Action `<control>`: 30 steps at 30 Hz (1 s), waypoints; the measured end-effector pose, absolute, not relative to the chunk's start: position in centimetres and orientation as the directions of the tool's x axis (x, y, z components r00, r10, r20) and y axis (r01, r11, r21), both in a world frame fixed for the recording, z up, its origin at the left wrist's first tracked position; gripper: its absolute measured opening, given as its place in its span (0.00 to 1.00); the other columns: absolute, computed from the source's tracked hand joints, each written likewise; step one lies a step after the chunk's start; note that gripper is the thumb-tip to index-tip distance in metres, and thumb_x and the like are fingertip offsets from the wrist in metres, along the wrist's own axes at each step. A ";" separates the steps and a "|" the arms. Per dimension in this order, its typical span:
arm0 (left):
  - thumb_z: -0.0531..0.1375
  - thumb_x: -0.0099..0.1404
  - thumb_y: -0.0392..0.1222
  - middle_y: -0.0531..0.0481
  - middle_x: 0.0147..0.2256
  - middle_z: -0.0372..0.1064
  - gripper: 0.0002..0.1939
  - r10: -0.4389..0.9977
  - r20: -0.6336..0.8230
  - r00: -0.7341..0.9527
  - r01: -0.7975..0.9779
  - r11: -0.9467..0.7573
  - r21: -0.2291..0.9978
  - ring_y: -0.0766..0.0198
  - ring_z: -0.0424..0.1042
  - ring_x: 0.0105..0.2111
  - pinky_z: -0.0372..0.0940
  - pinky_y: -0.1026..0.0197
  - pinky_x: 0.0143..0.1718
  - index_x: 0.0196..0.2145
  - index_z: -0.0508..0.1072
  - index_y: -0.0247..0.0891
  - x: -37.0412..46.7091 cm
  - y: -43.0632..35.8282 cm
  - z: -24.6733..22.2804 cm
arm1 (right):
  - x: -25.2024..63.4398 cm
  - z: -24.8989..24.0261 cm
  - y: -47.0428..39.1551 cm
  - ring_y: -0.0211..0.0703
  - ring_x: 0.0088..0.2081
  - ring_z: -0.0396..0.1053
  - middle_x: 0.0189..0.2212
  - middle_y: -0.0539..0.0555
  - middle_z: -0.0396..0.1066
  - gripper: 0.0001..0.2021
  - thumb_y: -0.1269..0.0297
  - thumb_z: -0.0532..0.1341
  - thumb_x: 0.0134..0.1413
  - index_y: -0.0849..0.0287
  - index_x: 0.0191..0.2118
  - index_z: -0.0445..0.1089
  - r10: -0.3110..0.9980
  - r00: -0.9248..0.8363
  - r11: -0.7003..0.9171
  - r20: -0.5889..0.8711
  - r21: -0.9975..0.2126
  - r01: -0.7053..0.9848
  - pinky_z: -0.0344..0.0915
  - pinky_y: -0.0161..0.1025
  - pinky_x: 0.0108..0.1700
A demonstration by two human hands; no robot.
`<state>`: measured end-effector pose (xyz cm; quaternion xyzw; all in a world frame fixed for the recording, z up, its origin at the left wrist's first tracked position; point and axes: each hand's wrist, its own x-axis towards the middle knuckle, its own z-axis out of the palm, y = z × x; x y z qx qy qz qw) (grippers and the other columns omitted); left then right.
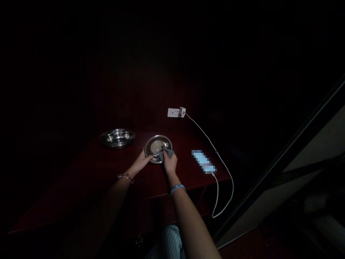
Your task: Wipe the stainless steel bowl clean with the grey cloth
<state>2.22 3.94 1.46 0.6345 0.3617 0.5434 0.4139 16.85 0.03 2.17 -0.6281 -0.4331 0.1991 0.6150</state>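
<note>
A shiny round metal dish (157,146) is held tilted above the dark red table (105,176). My left hand (141,161) grips its lower left rim, thumb over the edge and the other fingers hidden behind. At the dish's lower right, my right hand (170,162) is closed on a grey cloth (168,151), which touches the inside of the dish. Several similar metal dishes (118,138) sit stacked at the table's left back.
A lit phone (204,162), blurred out, lies on the table's right side. Its white cable (233,183) loops past the table edge up to a charger (182,112) in the wall socket (173,113). A slanting dark frame (285,147) stands at right.
</note>
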 end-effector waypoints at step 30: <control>0.60 0.57 0.46 0.37 0.58 0.67 0.31 0.864 0.456 0.214 0.054 -0.476 0.878 0.52 0.65 0.59 0.54 0.49 0.64 0.56 0.65 0.32 2.0 4.1 1.2 | 16.7 2.5 -0.1 0.47 0.39 0.76 0.37 0.55 0.79 0.13 0.58 0.63 0.48 0.59 0.38 0.75 0.799 0.532 0.183 0.281 -0.956 0.230 0.70 0.38 0.43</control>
